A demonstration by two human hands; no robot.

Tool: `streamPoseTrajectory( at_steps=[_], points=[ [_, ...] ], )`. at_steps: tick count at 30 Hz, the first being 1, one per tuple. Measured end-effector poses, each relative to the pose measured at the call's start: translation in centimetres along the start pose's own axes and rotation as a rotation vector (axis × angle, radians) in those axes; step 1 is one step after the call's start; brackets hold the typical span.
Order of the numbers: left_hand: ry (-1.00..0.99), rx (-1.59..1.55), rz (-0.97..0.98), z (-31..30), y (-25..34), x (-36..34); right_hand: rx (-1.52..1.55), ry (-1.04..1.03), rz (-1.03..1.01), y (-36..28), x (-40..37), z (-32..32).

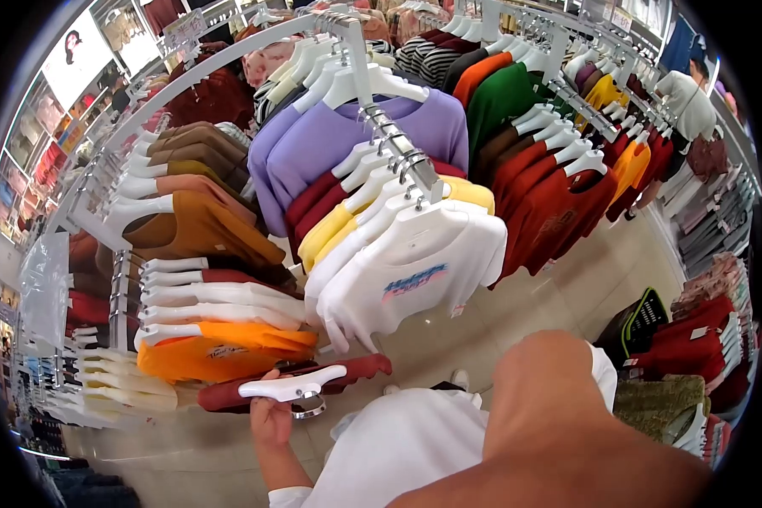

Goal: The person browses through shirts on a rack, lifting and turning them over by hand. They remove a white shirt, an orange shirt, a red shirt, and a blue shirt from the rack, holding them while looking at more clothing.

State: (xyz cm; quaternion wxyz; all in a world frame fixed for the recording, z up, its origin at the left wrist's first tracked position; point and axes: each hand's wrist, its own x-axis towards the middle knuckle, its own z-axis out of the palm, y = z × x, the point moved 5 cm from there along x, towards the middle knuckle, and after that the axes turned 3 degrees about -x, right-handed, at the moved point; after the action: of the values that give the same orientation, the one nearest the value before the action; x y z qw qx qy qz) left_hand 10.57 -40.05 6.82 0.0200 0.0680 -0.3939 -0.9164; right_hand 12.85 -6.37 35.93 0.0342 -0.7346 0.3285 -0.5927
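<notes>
My left hand (271, 421), at the lower left, has its fingers closed round a dark red garment (224, 396) on a white hanger (292, 386). The hanger's metal hook (310, 408) points down toward me. Just above the held garment hangs an orange top (220, 351). A white printed sweatshirt (411, 284) is at the front of the central rail, up and to the right of it. A bare bent arm (550, 398) fills the lower right close to the camera; my right hand does not show.
Curved metal racks (398, 140) carry purple, yellow, red and green tops. A dark basket with a green edge (633, 326) stands at the right by more hung clothes. A person in a light top (686, 102) is at the upper right. Tiled floor (597, 271) shows between the racks.
</notes>
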Motion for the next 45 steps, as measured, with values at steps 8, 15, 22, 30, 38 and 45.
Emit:
streamPoseTrajectory(
  at_steps=[8,15,22,30,38,45],
  points=[
    [-0.043,0.009,0.011,0.0,-0.1,-0.1,-0.011,0.004,0.008,-0.1,0.1,0.1],
    [-0.038,0.012,-0.004,-0.1,-0.1,-0.2,-0.004,-0.002,0.003,-0.2,0.2,0.3],
    [-0.030,0.004,-0.012,0.2,-0.1,0.0,-0.006,-0.003,-0.001,-0.2,0.2,0.3],
    [-0.026,-0.004,-0.016,0.3,-0.1,0.3,0.006,-0.009,-0.002,0.3,0.4,0.1],
    [-0.037,-0.019,0.003,0.3,0.1,0.5,0.022,-0.014,-0.006,1.2,0.5,-0.5],
    [-0.066,-0.024,0.002,0.1,0.3,0.5,0.021,-0.010,-0.007,1.5,0.7,-1.1]
  ],
)
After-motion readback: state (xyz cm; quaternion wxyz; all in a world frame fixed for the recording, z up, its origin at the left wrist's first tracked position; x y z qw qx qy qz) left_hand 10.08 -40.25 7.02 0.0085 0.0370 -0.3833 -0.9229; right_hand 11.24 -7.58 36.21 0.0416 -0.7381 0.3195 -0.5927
